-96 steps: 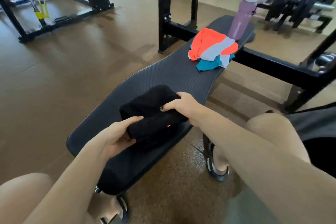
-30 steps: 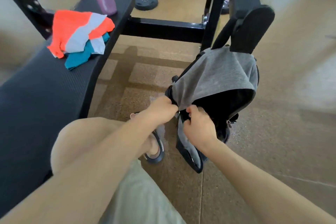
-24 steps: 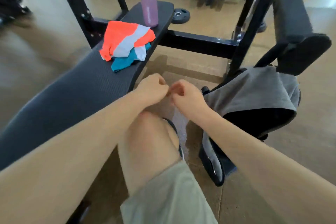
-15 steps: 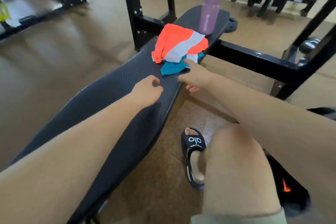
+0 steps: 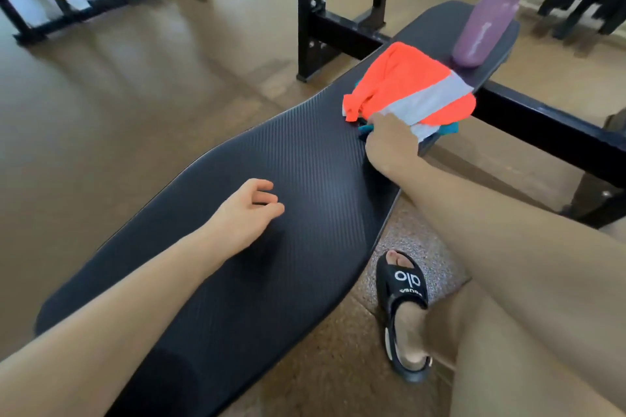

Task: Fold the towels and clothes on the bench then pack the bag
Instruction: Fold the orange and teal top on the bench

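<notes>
A crumpled orange, grey and teal garment [image 5: 411,90] lies toward the far end of the black padded bench [image 5: 237,264]. My right hand [image 5: 389,142] is at the garment's near edge, its fingers closed on the cloth where teal fabric shows. My left hand [image 5: 249,213] hovers just over the middle of the bench pad with loosely curled fingers and holds nothing. The bag is out of view.
A purple water bottle [image 5: 491,13] stands upright on the far end of the bench, just behind the garment. Black rack posts and a crossbar [image 5: 338,27] rise beside the bench. My sandalled foot [image 5: 404,311] rests on the brown floor to the right.
The view swung from the grey bag on the floor back to the bench. My right hand reached forward and took hold of the garment's near edge; my left hand came to the middle of the pad.
</notes>
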